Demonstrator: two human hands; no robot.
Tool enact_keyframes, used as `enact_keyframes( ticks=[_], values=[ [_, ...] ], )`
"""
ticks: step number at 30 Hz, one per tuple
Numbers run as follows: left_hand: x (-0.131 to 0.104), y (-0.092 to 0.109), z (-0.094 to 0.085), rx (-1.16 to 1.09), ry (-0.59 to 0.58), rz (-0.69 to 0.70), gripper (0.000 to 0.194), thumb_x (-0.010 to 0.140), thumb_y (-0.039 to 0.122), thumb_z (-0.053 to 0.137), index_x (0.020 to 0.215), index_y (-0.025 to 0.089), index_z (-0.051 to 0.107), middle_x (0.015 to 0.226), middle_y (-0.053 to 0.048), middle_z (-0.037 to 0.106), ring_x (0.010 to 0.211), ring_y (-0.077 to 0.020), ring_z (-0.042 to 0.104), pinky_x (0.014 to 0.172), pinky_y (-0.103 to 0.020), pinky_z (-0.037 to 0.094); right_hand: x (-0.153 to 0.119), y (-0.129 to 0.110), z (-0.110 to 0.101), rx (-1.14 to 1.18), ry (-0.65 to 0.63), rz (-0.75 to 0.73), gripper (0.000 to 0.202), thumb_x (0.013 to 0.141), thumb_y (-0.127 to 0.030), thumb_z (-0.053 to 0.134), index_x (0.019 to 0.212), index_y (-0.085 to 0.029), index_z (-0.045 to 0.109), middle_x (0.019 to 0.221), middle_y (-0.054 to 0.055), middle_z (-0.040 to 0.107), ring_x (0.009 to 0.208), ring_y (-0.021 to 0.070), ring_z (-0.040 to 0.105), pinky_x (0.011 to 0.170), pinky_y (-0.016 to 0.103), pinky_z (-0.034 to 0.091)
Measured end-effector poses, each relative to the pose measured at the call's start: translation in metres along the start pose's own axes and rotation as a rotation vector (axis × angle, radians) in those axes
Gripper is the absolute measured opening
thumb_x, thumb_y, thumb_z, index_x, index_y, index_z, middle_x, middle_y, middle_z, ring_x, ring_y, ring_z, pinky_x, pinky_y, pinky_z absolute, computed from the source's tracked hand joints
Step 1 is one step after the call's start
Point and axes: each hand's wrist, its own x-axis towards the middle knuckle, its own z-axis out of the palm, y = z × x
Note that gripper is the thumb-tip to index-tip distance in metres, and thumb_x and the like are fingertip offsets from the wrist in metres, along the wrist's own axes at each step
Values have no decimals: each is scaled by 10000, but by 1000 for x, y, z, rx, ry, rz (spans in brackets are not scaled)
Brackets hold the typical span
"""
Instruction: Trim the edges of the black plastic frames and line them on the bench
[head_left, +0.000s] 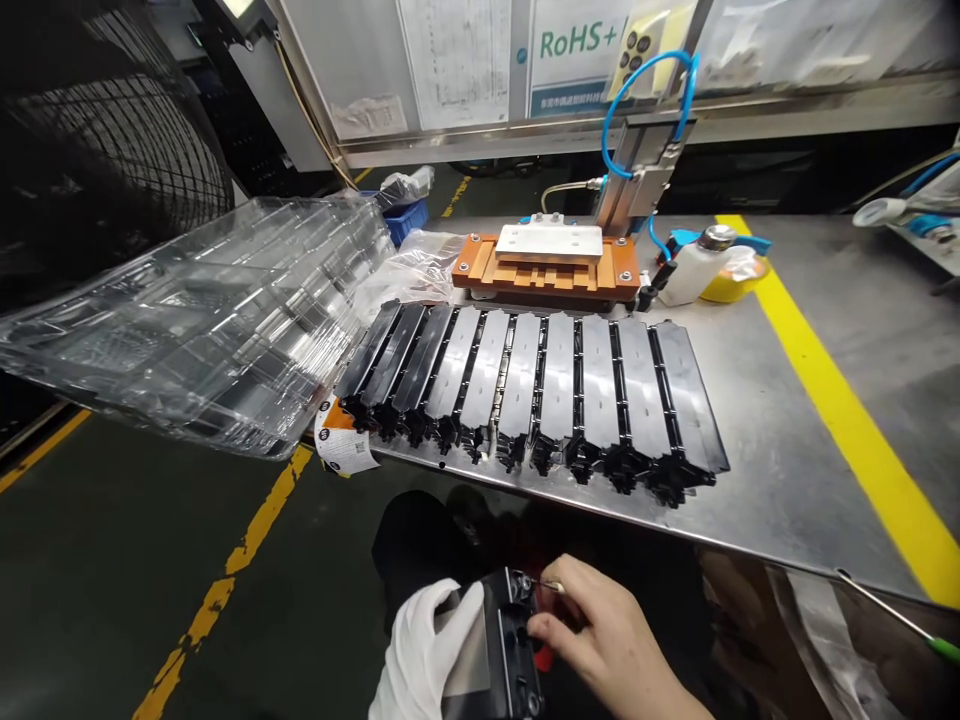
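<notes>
Low in the view, in front of the table edge, my left hand [418, 650] wears a white glove and is closed around a black plastic housing [514, 645] with a grey flat face. My bare right hand [600, 635] is at the housing's right side, thumb and forefinger bent close together. By the fingertips shows a small thin piece with a pale end [553, 587], at the housing's upper corner; its kind is too small to tell. A row of several similar black housings [525, 385] lies on the metal table above my hands.
Clear plastic trays [225, 310] are stacked at the left, beside a fan [142, 120]. Behind the row stands an orange fixture [480, 272] with a pneumatic press [637, 180]. A white bottle [694, 270] and yellow tape [735, 283] sit right. A green-handled tool [900, 620] lies lower right.
</notes>
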Motion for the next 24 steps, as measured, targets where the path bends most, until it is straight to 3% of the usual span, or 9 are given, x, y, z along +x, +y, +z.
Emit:
enact_keyframes(
  ticks=[4,8,13,17,21,24],
  values=[
    [-1,2,-1,15,-12,21,515,588,227,766,1074,394,738,1170,-63,629,1243,-464,460,1133,-477,303,0,-2,-4,-40,25,-33,482,968,-571,405,630,-229,423,576,-48,472,520,116,475,504,247,338],
    [-4,5,-3,39,-18,53,513,640,242,740,1130,391,719,1187,-77,622,1211,-448,497,1112,-499,321,-2,-4,-5,161,-56,51,456,1018,-526,245,744,-239,470,688,-30,532,617,128,536,581,242,402],
    [-9,6,-8,233,-54,261,774,623,273,746,1361,389,545,1290,-113,565,1200,-434,514,1025,-546,390,-6,-3,0,199,-66,60,424,1032,-443,242,732,-243,465,687,-24,521,643,148,525,613,277,401],
    [-10,-2,-8,347,-91,360,866,632,269,734,1436,389,437,1315,-118,532,1189,-415,533,981,-521,438,-7,-3,2,314,-95,152,399,1042,-391,200,873,-257,536,795,-5,572,754,161,573,719,290,454],
    [-11,-15,-7,406,-79,417,882,690,243,676,1488,381,327,1372,-112,471,1222,-360,524,1000,-502,448,-9,-2,7,245,-125,92,365,1030,-437,271,853,-260,536,793,-5,559,749,171,558,717,301,448],
    [-11,-20,-10,457,-141,435,969,644,247,713,1509,341,286,1389,-115,455,1230,-351,526,1007,-488,466,-10,1,12,317,-73,152,366,1026,-461,278,841,-262,523,790,-11,546,737,170,543,712,295,431]
  ],
)
